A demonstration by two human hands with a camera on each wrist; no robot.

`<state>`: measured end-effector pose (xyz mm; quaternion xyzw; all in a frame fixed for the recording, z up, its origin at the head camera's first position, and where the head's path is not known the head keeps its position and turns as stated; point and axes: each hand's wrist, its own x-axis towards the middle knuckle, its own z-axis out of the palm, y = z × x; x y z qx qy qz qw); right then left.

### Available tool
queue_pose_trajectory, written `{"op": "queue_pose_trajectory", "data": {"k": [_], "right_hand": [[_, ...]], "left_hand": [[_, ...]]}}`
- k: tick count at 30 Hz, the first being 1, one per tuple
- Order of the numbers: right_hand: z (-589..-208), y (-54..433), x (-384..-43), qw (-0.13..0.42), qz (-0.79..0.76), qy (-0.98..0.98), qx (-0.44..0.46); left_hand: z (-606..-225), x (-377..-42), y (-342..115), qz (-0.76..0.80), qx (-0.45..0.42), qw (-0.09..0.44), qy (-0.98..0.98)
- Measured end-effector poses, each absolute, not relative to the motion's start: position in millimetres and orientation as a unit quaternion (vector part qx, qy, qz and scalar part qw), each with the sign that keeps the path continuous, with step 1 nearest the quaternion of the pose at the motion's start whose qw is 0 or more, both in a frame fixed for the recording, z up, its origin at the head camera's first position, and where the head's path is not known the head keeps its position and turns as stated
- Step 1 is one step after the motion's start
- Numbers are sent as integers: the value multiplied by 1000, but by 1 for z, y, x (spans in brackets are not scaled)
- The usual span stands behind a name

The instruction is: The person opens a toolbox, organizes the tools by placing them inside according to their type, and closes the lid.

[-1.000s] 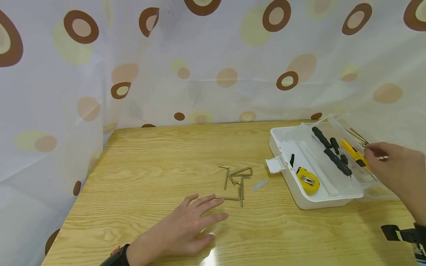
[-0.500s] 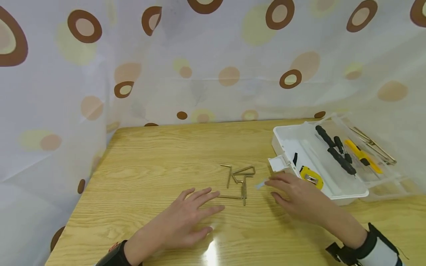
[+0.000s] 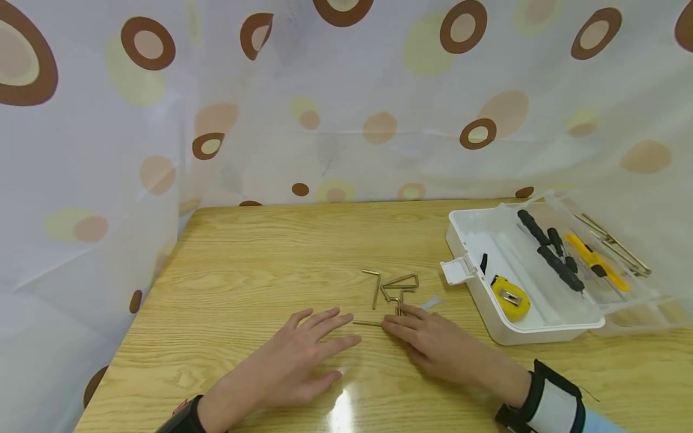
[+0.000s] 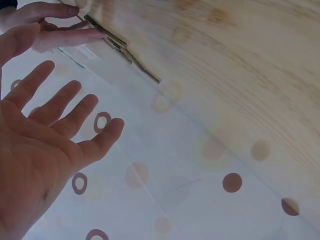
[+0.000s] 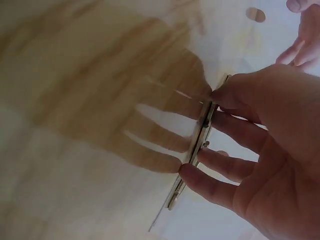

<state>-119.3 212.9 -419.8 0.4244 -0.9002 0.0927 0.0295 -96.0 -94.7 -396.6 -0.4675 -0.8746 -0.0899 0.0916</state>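
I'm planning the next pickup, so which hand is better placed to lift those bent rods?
Probably the right hand: it touches the bent rods, and the white toolbox stands on that side. The left hand is open and holds nothing.

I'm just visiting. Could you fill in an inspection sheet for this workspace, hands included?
Surface: wood-grain table, shiny, with a bright reflection near the front.
Job's things: bent metal rods, loosely clustered, some partly hidden by the right hand.
Clutter: blue slip by the rods; open white box with tape measure, screwdrivers, yellow tool, more rods.
Hands: left hand spread, holding nothing; right fingertips touch rods, grip unclear.
Cables: thin strand by the right wristband, cord or thread unclear.
Surroundings: patterned curtain behind and left.
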Motion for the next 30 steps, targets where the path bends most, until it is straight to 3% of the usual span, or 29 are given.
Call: {"op": "queue_pose_trajectory", "data": {"k": [18,26,30], "right_hand": [[-412,231,-115,42,109,-894,432],[-398,245,-124,211,142,-872,418],[-393,250,-126,223,150,-876,399]], "left_hand": [[-397,-96,-93,-101,-465,84,-876],[-398,-99,-97,-106,-457,93,-878],[-397,-101,-99,-107,-455,95,-879]]}}
